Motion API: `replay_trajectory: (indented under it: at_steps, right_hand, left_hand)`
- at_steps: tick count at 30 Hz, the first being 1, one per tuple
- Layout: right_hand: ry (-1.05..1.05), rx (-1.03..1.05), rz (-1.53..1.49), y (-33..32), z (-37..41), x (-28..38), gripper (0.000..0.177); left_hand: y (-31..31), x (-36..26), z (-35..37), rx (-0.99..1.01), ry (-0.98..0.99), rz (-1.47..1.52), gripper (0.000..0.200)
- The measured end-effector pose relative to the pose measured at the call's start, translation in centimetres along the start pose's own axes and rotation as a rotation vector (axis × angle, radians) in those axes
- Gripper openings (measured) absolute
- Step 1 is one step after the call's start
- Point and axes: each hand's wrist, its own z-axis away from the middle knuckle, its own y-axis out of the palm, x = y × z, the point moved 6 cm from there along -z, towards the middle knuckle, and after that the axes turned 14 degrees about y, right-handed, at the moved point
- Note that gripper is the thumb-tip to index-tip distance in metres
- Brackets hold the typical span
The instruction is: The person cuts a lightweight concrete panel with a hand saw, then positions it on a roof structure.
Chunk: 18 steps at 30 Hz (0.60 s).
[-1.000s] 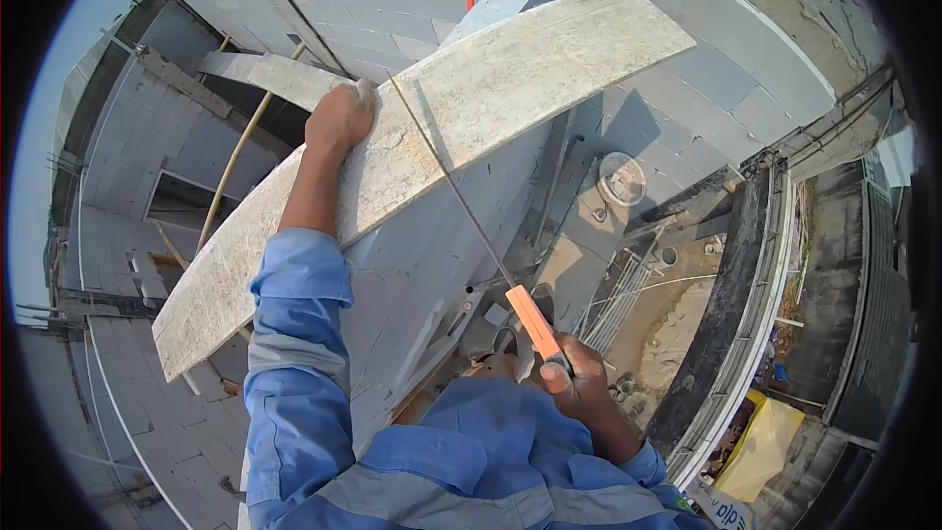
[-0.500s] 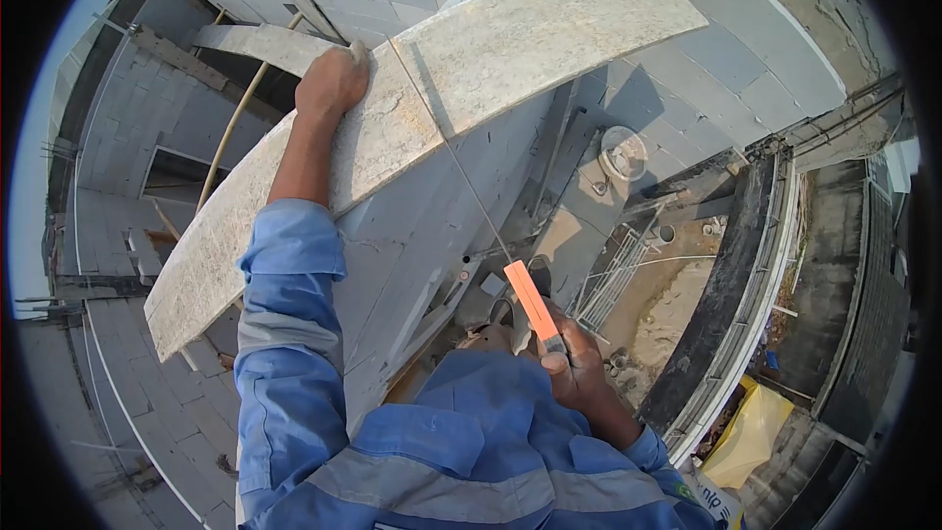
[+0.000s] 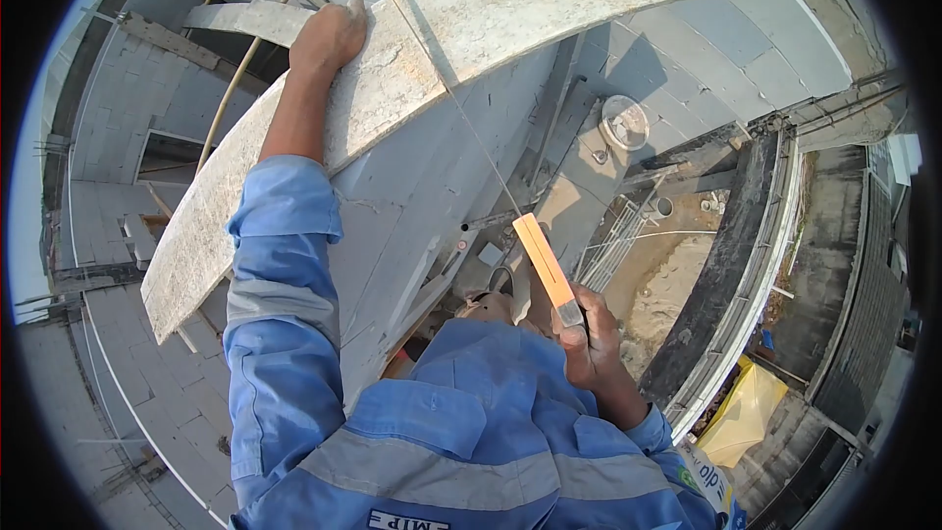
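A long, pale, rough board (image 3: 392, 88) lies across the top of a grey block wall, its near edge toward me. My left hand (image 3: 332, 36) presses on it at its far edge, fingers curled over that edge. In my right hand (image 3: 592, 339) is the handle end of a handsaw (image 3: 543, 255) with an orange handle. Its thin blade, seen edge-on, runs up to the board and meets it right of my left hand. A straight dark shadow line crosses the board beside the blade.
Grey block walls (image 3: 392, 236) rise around me. Far below are a round white bucket (image 3: 624, 123), a metal ladder-like frame (image 3: 606, 240) and sandy ground. A curved dark ledge (image 3: 726, 265) runs along the right, near a yellow sack (image 3: 743, 412). A bamboo pole (image 3: 229, 103) leans at left.
My right hand and the saw handle have moved up and slightly right, toward the board. My left hand keeps its grip on the board. The whole view has shifted a little.
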Motion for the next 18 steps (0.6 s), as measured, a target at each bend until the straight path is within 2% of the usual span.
replay_trajectory:
  at_steps: [5, 7, 8, 12, 16, 18]
  right_hand:
    - [0.013, -0.057, 0.042, 0.4, 0.6, 1.9, 0.043]
    - [0.085, -0.076, -0.208, 0.3, 0.6, 2.5, 0.046]
    - [0.070, -0.061, -0.235, 0.4, 0.4, 2.9, 0.047]
    - [-0.031, -0.112, -0.152, 0.3, 0.1, 4.7, 0.048]
    - [0.052, -0.157, -0.264, 0.0, -2.1, 5.7, 0.046]
    - [0.056, -0.155, -0.186, 0.3, -3.8, 6.5, 0.045]
  left_hand:
    - [-0.4, -0.3, 0.2, -0.036, -0.024, 0.025, 0.062]
    - [-1.1, -1.0, 1.0, -0.039, -0.062, 0.038, 0.060]
    - [-1.6, -1.3, 1.3, -0.060, -0.067, 0.038, 0.060]
    - [-2.5, -2.1, 1.9, -0.056, -0.072, 0.044, 0.057]
    - [-2.8, -2.1, 2.2, -0.065, -0.088, 0.047, 0.056]
    - [-3.2, -2.1, 2.2, -0.092, -0.089, 0.052, 0.056]
